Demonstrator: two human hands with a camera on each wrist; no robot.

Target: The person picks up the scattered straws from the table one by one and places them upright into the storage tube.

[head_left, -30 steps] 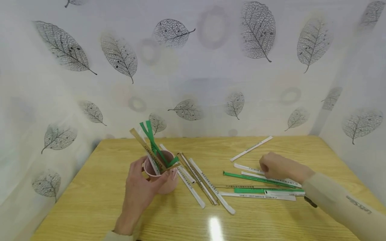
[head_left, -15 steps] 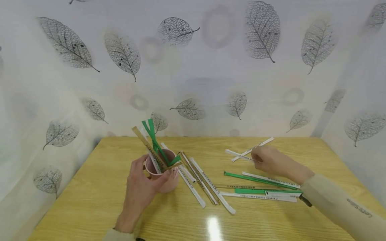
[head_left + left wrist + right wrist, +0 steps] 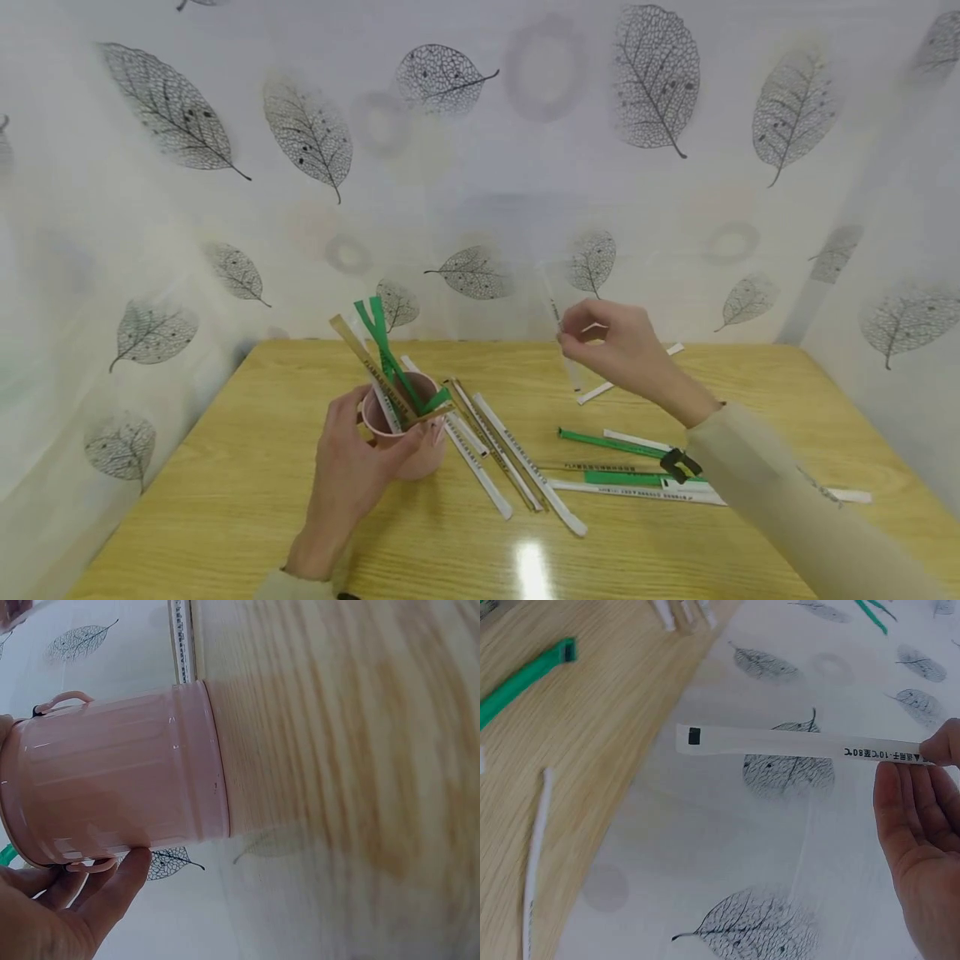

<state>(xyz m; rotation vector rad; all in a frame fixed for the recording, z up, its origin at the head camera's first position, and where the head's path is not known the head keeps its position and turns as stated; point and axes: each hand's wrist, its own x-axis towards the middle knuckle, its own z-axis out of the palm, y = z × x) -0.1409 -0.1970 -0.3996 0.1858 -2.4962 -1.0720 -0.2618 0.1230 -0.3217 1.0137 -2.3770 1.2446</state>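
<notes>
My left hand (image 3: 348, 479) grips the rim of a pink bucket (image 3: 420, 462), thumb at the near side and fingers at the far left. The bucket stands upright on the table; the left wrist view shows its ribbed wall and small side handles (image 3: 94, 866). Green wrapped straws (image 3: 379, 325), a brown one (image 3: 347, 335) and a white one lean inside it. Raised over the table's back right, my right hand (image 3: 622, 346) pinches a white wrapped straw (image 3: 772, 742) near its middle between thumb and fingers. It hangs nearly upright in the head view.
Several white and brown wrapped straws (image 3: 517, 450) lie slanted just right of the bucket. Another group, with green straws (image 3: 618, 478) among them, lies below my right forearm. A single white straw (image 3: 595, 393) lies behind my right hand. Leaf-patterned cloth (image 3: 517, 200) borders the table's back and sides.
My right hand has picked up a white straw from the right-hand group, lifted it and moved left, turning it more upright. The left hand stays on the bucket.
</notes>
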